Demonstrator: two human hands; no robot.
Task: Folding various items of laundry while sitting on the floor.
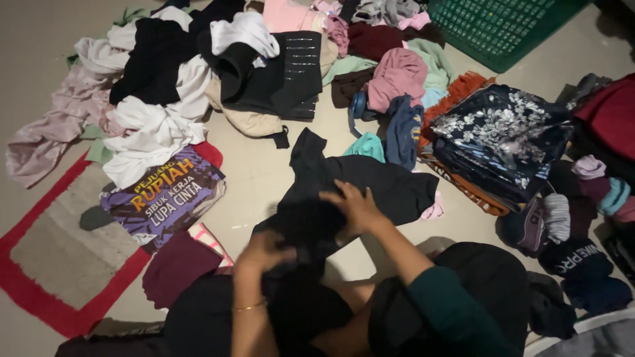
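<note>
A black garment (370, 182) lies spread on the pale floor in front of me, its near part bunched up toward my lap. My left hand (261, 254), with a thin gold bracelet on the wrist, grips the bunched near end of it. My right hand (354, 205) presses down on the cloth a little farther out, fingers curled into the fabric. Part of the garment is hidden under both hands.
A pile of unsorted clothes (198, 73) covers the floor at the back. A folded stack topped by dark floral cloth (496, 132) sits at right, a green plastic basket (503, 26) beyond it. A folded purple printed shirt (165, 195) and a red-edged mat (59, 251) lie at left.
</note>
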